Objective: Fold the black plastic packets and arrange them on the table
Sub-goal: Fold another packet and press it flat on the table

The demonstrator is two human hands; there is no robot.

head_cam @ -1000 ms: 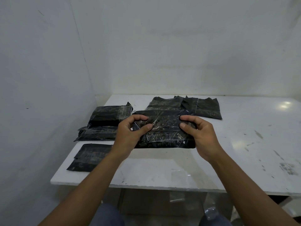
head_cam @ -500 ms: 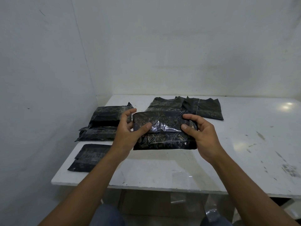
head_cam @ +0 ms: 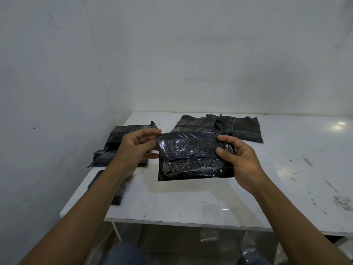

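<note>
A black plastic packet (head_cam: 193,157), its top part folded down toward me, is held above the white table (head_cam: 191,203). My right hand (head_cam: 236,159) grips its right side, thumb on the front. My left hand (head_cam: 136,148) pinches the packet's top left corner with its fingertips. A stack of folded black packets (head_cam: 122,134) lies at the table's left edge, partly behind my left hand. Unfolded black packets (head_cam: 236,127) lie spread at the back. One more flat packet (head_cam: 116,197) lies at the front left, mostly hidden under my left forearm.
White walls close in the table at the left and the back. The table's right half shows scuff marks (head_cam: 342,201) and a light reflection. Clear plastic bags (head_cam: 248,251) lie on the floor under the front edge.
The packet's top flap has come further down over its front. My left hand shifted from gripping the left side to pinching the top left corner; the packet sits slightly higher and nearer.
</note>
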